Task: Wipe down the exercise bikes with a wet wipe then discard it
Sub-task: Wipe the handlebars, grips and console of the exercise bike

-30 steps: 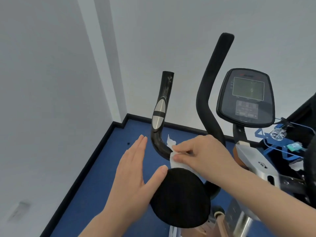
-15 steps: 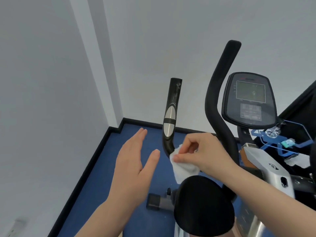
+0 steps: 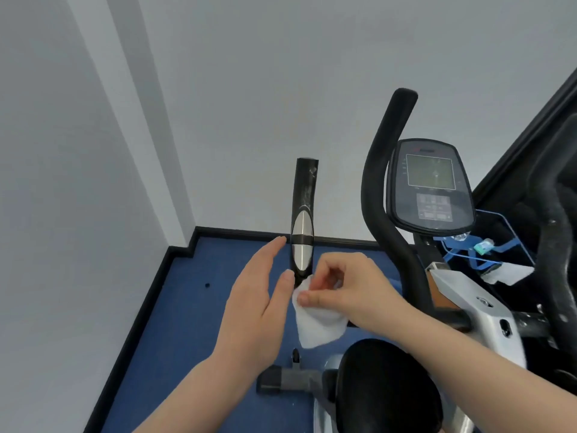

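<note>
At left handlebar (image 3: 302,226) | right hand (image 3: 349,292) pinches one wipe (image 3: 318,329) | left hand (image 3: 256,304) flat, fingers straight

We see a white wet wipe (image 3: 318,326) beside the black handlebar (image 3: 302,220), which carries a silver oval plate crossed by a black band. The second handlebar (image 3: 382,195) is plain black, as is the saddle (image 3: 387,389). Right of the handlebars, the console (image 3: 431,185) is dark grey with a greenish screen. The frame (image 3: 474,304) is silver. The floor (image 3: 193,307) is blue with black skirting; the walls (image 3: 249,89) are pale grey.
</note>
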`<state>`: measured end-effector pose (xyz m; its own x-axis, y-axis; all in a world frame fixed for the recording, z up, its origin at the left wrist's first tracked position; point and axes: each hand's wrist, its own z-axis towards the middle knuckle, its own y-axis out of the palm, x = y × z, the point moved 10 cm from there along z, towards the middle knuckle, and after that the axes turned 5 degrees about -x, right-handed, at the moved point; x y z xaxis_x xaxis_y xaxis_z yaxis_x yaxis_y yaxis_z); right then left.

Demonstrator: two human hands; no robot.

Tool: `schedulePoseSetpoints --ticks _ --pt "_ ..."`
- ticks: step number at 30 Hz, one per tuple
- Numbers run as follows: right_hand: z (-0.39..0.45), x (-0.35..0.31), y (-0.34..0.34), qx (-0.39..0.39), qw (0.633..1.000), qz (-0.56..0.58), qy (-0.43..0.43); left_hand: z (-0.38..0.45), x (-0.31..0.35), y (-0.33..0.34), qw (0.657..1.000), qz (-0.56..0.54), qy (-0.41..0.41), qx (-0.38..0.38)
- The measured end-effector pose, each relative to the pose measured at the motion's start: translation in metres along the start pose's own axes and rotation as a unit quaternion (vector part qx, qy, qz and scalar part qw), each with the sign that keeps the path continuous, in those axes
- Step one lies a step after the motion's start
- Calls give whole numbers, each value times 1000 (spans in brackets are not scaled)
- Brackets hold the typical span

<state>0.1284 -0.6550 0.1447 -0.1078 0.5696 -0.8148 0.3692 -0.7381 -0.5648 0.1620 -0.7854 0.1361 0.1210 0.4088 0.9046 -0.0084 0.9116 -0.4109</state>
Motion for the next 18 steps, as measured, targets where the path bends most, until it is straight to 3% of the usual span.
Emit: schedulePoseSetpoints --ticks 4,6,11,18 --pt "23 -2 -18 99 988 121 -5 7 4 4 999 -29 13 -11" --pt "26 -2 -28 126 985 116 -7 11 6 5 999 -33 27 -15" --pt "28 -1 -21 92 990 104 2 17 9 4 998 -39 38 -16" --pt "68 -29 -71 247 963 98 -36 24 13 5 999 -27 45 -12"
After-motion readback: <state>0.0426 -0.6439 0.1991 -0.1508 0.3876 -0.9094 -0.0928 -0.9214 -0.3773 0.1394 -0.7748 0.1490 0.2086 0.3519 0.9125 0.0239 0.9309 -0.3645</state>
